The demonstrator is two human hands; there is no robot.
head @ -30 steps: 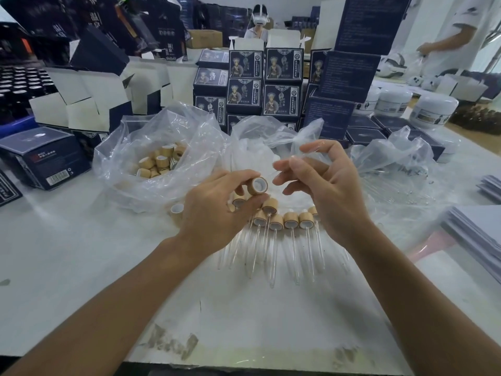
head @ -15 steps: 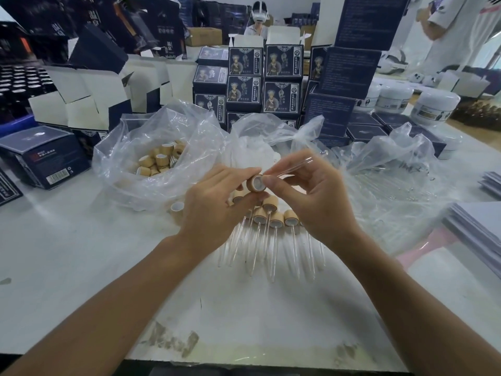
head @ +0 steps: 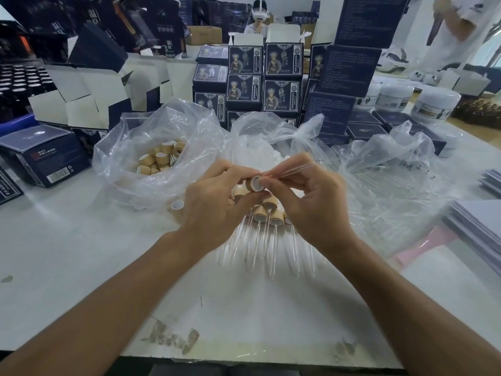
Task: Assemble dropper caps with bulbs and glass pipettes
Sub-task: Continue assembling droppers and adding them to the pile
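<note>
Both hands join cap (head: 256, 183) and pipette (head: 294, 170), pointing up-right.

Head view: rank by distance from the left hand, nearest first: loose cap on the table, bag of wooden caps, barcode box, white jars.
1. Loose cap, on the table just left of the left hand.
2. Bag of wooden caps, behind and to its left.
3. Barcode box, far left edge.
4. White jars, far right, beyond the right hand.
</note>
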